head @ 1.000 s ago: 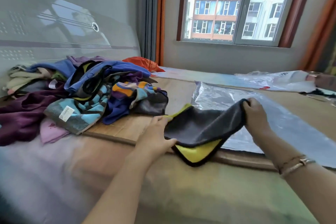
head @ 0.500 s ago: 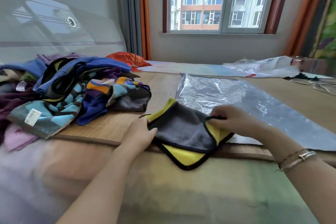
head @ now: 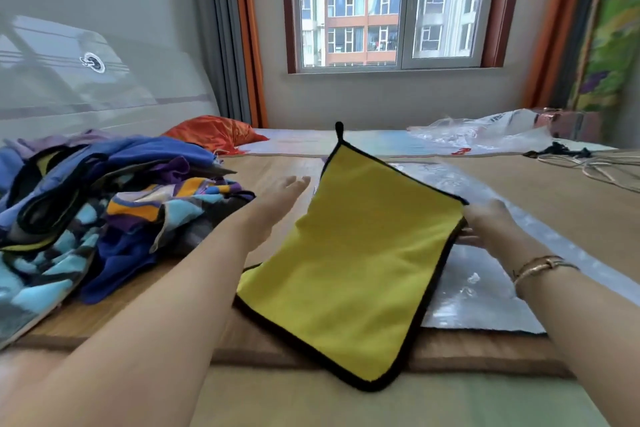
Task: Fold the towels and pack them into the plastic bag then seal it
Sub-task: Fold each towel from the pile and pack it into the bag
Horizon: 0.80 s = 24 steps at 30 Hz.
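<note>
Right hand (head: 485, 224) grips the fleecy yellow towel (head: 353, 263) — black-edged — left hand (head: 277, 199) flat, fingers straight.

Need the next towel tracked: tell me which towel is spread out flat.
The yellow microfibre towel with black trim, flat between both hands; the others lie crumpled in the multicoloured towel pile at left.

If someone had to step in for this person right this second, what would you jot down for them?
Left hand: open, flat above the board, holding nothing.
Right hand: at the right edge of the yellow towel; grip unclear.
The towel lies yellow side up, partly over the flat plastic bag.
Pile of towels waits on the left, unfolded.
Done: nothing is packed in the bag that I can see.
Left: fold this towel and the pile, pack the bag, seal it.
</note>
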Motion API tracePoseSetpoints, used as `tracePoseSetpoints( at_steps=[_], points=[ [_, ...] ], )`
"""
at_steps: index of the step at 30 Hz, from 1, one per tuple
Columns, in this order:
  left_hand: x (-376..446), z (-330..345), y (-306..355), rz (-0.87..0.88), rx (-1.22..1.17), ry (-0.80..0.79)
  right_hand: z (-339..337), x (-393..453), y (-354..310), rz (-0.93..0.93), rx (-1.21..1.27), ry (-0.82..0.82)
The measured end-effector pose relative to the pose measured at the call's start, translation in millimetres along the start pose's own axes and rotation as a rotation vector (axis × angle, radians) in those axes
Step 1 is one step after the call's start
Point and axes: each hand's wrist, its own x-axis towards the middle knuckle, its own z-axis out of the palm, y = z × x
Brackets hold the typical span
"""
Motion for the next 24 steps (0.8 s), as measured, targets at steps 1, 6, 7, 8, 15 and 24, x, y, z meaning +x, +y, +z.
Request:
tracePoseSetpoints(
  at_steps=[1,6,7,8,15,24],
  points=[
    [6,-2,-12,-0.024,0.156,0.063,-1,-1,4,-0.031,-0.158,0.015],
    [-18,-17,-61,-0.183,0.656,0.078,5,-70,20,-0.625,-0.778,-0.034],
    [-26,-17,-64,-0.2,0.708,0.065,9,-91,20,-0.695,-0.775,-0.097],
    [-35,-17,-63,-0.206,0.729,0.059,14,-113,21,-0.728,-0.792,-0.179],
    [-84,-16,-74,-0.106,0.732,0.148,31,-213,44,-0.803,-1.055,-0.574],
    [-147,-34,-98,0.137,1.032,-0.143,1,-239,60,-0.898,-1.379,-0.529]
  ],
)
